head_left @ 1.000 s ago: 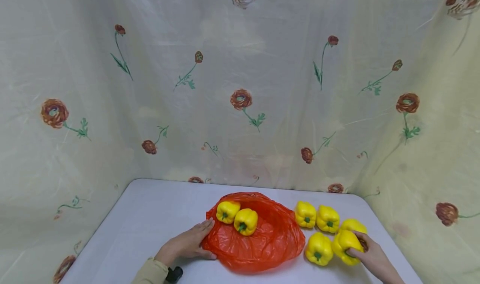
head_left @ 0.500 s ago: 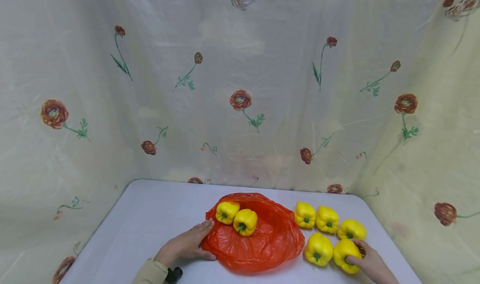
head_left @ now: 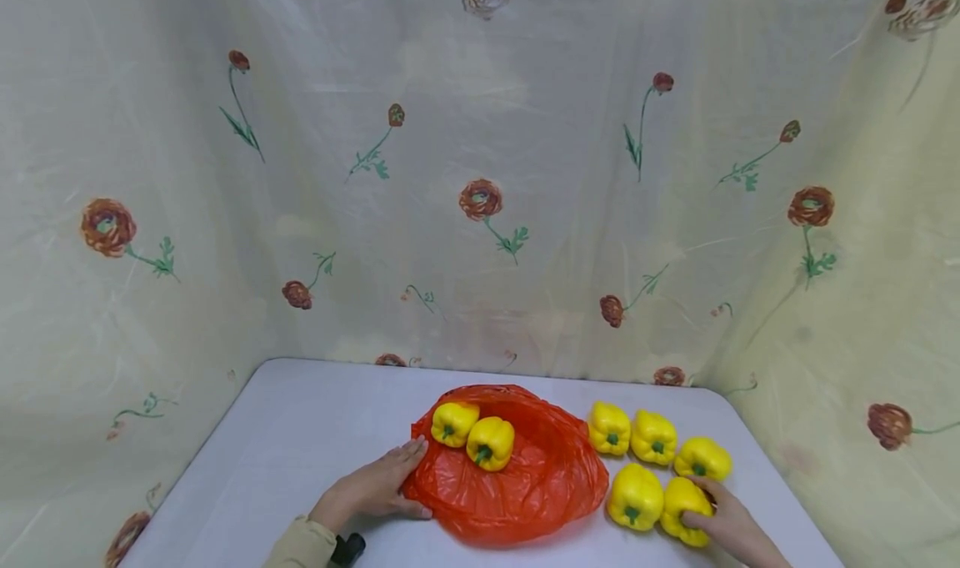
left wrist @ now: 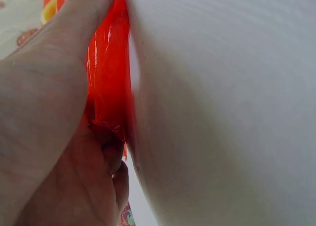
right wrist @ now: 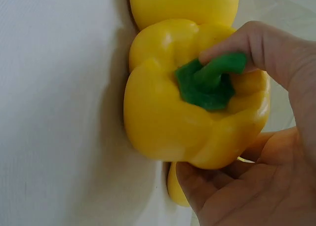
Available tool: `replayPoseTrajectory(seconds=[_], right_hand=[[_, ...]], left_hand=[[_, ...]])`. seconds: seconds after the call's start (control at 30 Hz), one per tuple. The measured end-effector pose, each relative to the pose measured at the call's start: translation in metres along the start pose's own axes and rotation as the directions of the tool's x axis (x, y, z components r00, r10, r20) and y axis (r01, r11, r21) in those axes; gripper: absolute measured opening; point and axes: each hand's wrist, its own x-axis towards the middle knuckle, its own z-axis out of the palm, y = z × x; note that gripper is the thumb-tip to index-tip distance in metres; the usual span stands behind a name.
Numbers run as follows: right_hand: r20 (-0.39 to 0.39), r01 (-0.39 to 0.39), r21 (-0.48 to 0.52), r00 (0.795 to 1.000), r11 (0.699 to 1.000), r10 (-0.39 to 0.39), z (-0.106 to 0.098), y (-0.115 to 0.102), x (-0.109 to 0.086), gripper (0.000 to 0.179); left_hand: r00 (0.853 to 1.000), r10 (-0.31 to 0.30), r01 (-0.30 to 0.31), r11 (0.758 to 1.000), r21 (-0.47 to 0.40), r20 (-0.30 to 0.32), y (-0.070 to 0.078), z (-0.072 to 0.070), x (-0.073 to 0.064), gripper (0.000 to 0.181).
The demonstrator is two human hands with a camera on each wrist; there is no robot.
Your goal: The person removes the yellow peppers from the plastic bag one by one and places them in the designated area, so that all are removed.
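Note:
My right hand (head_left: pixel 731 525) grips a yellow bell pepper (right wrist: pixel 168 112), thumb beside its green stem and fingers round the opposite side. In the head view this pepper (head_left: pixel 681 501) sits at the front right, close beside another yellow bell pepper (head_left: pixel 635 498). My left hand (head_left: pixel 373 486) rests against the left side of a red plastic bag (head_left: pixel 528 501), thumb and fingers spread apart along its edge. Part of the red film (left wrist: pixel 108 73) shows between them in the left wrist view. Inside the bag lie two yellow peppers, one at the back (head_left: pixel 454 424) and one nearer (head_left: pixel 491 443).
Behind the gripped pepper, a row of three yellow peppers runs rightward: one near the bag (head_left: pixel 609 428), a middle one (head_left: pixel 655 436) and a right one (head_left: pixel 703 459). The white table (head_left: pixel 322 409) is surrounded by a flowered curtain (head_left: pixel 555 243).
My right hand has moved the gripped pepper slightly left and toward the table front, beside the front-row pepper and away from the one behind it. The left hand and bag stay put.

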Motion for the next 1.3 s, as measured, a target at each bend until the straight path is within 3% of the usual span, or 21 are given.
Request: replayPoseTrajectory(seconds=[0.23,0.5,0.73,0.87,1.03,1.3], right_hand=[[0.034,-0.018,0.005,0.999,1.0,0.018,0.004,-0.001,-0.002,0.087],[0.046,0.041,0.014,0.998,0.999,-0.042,-0.001,-0.002,-0.003,0.1],[0.048,0.032,0.099,0.998,0.995,-0.037,-0.01,-0.015,-0.005,0.106],[0.041,0.056,0.115,0.997,0.992,-0.061,-0.015,-0.019,-0.006,0.108],[0.045,0.03,0.132,0.998,0.991,-0.036,-0.016,-0.02,-0.006,0.112],[0.015,0.039,0.075,0.999,0.996,-0.04,-0.013,-0.026,-0.003,0.117]], left_hand=[[1.0,-0.007,0.007,1.0,-0.001,0.011,0.002,0.0,-0.001,0.109],[1.0,-0.012,0.012,1.0,0.014,0.002,-0.001,0.002,0.003,0.111],[1.0,-0.008,0.008,1.0,0.013,0.008,-0.002,0.002,0.002,0.111],[1.0,-0.003,0.003,1.0,0.015,0.006,-0.001,0.001,0.002,0.111],[1.0,-0.013,0.013,1.0,0.013,0.01,-0.001,0.002,0.002,0.111],[1.0,-0.028,0.028,1.0,0.01,0.008,-0.001,0.002,0.003,0.111]])
